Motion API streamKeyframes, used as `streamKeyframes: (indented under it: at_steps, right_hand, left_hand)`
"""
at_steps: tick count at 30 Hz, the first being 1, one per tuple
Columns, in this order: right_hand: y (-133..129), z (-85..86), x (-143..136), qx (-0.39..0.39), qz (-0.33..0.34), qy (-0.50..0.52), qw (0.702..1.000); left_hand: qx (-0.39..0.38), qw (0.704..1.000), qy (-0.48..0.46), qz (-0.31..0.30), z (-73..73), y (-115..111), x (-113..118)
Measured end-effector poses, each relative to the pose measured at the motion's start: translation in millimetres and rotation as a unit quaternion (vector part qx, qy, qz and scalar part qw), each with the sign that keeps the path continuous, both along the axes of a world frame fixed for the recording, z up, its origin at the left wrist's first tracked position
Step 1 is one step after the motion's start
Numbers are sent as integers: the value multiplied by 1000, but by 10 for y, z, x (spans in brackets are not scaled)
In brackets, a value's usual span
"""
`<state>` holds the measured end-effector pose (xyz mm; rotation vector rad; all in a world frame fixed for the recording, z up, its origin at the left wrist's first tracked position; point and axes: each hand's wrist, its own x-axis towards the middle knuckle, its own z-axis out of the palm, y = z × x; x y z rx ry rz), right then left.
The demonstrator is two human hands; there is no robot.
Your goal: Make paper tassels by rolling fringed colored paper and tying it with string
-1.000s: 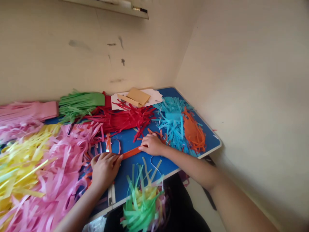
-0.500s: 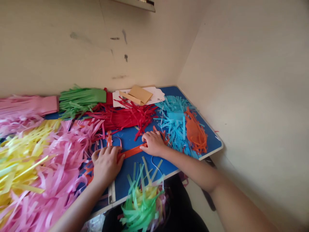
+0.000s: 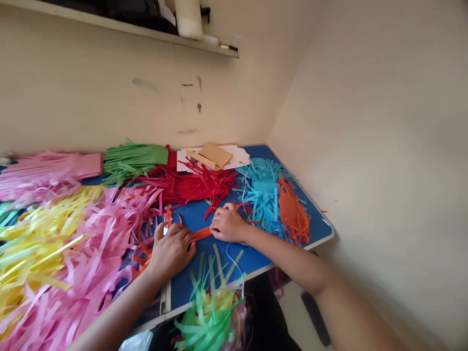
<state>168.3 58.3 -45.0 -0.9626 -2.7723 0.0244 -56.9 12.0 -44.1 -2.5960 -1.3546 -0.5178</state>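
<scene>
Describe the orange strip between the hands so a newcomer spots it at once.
On the blue table, nearer than the red fringed bundle, find the left hand and right hand. The narrow orange strip bridges them, unlike the bushy orange bundle farther right.

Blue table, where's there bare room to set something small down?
Small patches on the blue table: between the red fringed paper and the orange strip; between the orange fringed bundle and the right corner; and between the left hand and the green-and-yellow tassel. The left side is crowded with pink fringed paper and yellow fringed paper.
</scene>
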Motion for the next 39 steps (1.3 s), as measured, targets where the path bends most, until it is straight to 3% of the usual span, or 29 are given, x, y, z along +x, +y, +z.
streamKeyframes:
  at_steps: [6, 8, 11, 13, 18, 20, 23, 28, 34, 39]
  right_hand:
    - [18, 227, -78, 62, 101, -123, 985]
    - [77, 229, -87, 22, 75, -118, 990]
    - [136, 195, -95, -71, -26, -66, 995]
    - [111, 174, -127, -87, -65, -47, 993]
    - [-79, 58, -238, 38, -12, -36, 999]
    - [-101, -23, -192, 49, 12, -28, 998]
    - [-58, -129, -7, 1, -16, 29, 999]
    - [11, -163, 186, -124, -131, 121, 976]
    - [52, -94, 64, -159, -197, 77, 964]
    - [78, -40, 10, -149, -212, 49, 965]
  left_hand:
    - [-23, 999, 40, -25, 46, 80, -35]
    - [-20, 999, 41, -18, 56, 80, -24]
    - [-5, 999, 32, 3, 40, 42, 6]
    - [6, 1000, 19, 23, 7, 7, 32]
    - [6, 999, 3, 38, -88, -79, 15]
    - [-3, 1000, 1, 28, -131, -113, -67]
    - [-33, 998, -32, 33, -208, -130, -242]
    - [-80, 991, -84, 69, -290, -59, -392]
    - [-96, 987, -71, 107, -237, -11, -284]
    - [-104, 987, -38, 121, -123, 24, -195]
